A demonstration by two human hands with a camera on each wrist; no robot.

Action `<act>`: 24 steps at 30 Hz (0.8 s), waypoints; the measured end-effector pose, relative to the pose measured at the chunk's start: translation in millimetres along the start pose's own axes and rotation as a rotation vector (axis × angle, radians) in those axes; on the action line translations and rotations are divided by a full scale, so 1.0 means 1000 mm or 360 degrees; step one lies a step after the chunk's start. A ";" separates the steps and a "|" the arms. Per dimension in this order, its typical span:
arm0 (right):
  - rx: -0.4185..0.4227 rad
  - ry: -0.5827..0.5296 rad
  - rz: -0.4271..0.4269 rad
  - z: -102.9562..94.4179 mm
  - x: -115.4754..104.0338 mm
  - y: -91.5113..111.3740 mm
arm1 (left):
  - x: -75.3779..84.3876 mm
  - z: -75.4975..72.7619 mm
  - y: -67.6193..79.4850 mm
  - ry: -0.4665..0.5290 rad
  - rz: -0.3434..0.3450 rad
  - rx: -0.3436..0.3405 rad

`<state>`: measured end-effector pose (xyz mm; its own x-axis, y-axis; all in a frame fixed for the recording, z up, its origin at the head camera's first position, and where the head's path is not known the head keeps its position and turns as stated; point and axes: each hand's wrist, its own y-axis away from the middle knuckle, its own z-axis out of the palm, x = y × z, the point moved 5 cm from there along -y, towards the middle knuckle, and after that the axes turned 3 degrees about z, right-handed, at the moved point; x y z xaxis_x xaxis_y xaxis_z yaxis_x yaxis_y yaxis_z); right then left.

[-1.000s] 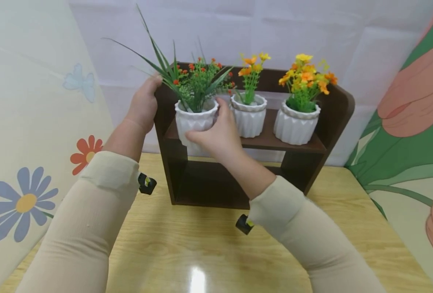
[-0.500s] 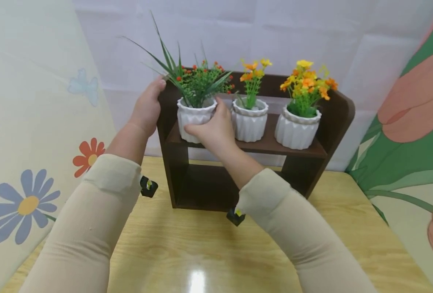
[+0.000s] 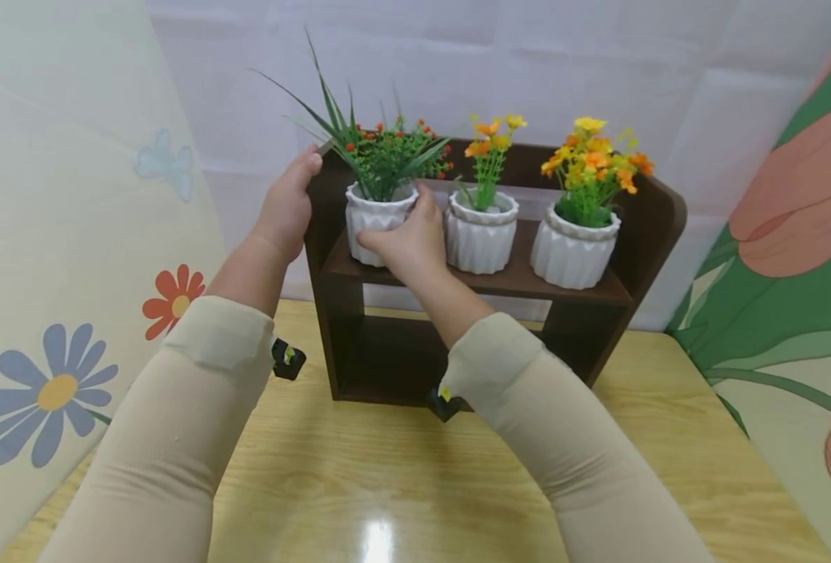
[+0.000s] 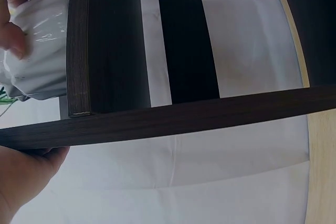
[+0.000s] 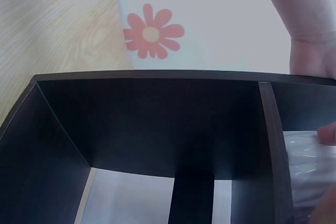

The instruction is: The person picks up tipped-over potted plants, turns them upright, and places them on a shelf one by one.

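Observation:
A white fluted flowerpot [image 3: 374, 214] with grassy leaves and small red blooms stands at the left end of the upper board of a dark brown shelf [image 3: 471, 283]. My right hand [image 3: 415, 242] grips this pot, thumb across its front and fingers around its right side. In the left wrist view the thumb presses the white pot wall [image 4: 44, 35] beside the upper board. My left hand [image 3: 284, 207] holds the shelf's left side panel near its top, from outside; part of its fingers is hidden behind the panel.
Two more white pots with orange and yellow flowers, a middle pot [image 3: 481, 238] and a right pot [image 3: 575, 254], share the upper board. The shelf stands on a wood-grain table [image 3: 359, 477] before a pale cloth backdrop [image 3: 401, 62]. Flower-printed panels [image 3: 56, 391] flank it.
The red-bloomed pot has moved back and slightly right, from jutting over the board's front edge to sitting on the board. My right forearm has shifted left; my left hand keeps its hold.

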<state>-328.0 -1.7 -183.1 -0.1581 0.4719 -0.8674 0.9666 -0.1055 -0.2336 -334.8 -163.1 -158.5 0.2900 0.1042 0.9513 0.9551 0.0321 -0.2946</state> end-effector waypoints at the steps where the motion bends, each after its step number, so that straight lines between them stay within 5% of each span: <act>1: -0.0001 0.0003 0.0003 0.001 0.000 -0.001 | 0.000 0.000 0.000 0.0005 -0.0001 0.0004; 24: -0.0020 0.0013 -0.0006 0.005 0.002 -0.002 | 0.002 -0.003 -0.001 0.0004 0.0031 0.0010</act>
<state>-331.3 -4.9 -186.9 -0.1600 0.4793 -0.8630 0.9685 -0.0930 -0.2312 -334.6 -165.7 -156.2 0.3088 0.1024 0.9456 0.9488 0.0362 -0.3138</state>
